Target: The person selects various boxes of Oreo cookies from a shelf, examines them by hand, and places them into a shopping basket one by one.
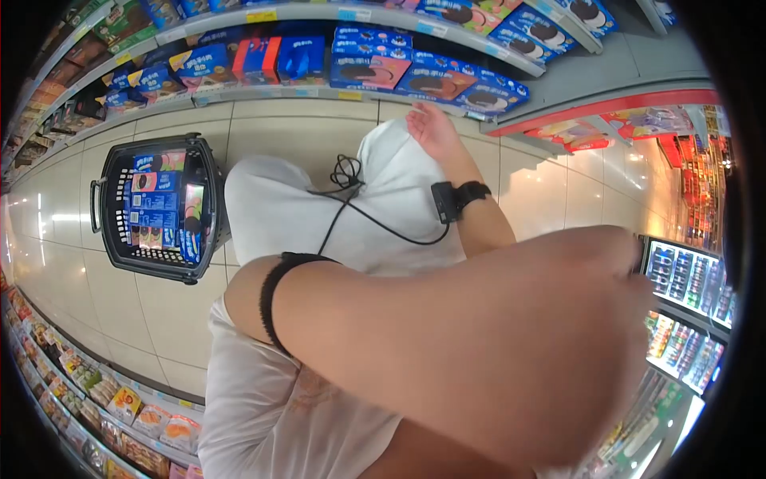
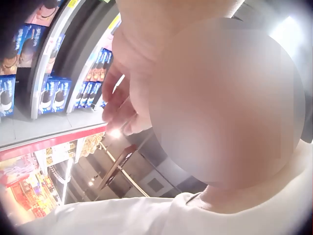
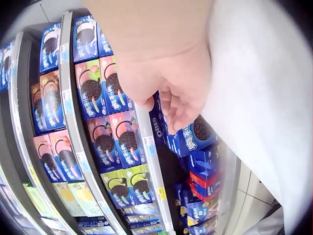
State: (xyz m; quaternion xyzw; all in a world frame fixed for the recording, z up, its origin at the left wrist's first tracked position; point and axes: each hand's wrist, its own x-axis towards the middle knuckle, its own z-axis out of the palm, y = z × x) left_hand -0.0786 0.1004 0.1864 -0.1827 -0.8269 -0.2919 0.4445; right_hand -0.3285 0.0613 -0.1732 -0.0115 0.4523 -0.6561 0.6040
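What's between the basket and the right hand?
Head view: between basket and right hand lie a white-clad knee and a black cable.

Boxes (image 1: 155, 199) in basket (image 1: 209, 184) — basket on floor (image 1: 72, 271), shelves (image 1: 271, 93) behind.

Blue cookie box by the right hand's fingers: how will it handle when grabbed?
The cookie box looks like thin printed cardboard: probably stiff, light, but dentable if squeezed hard. Its glossy faces may be slippery. Flat sides suggest it slides rather than rolls, and tight neighbours on the shelf could drag along.
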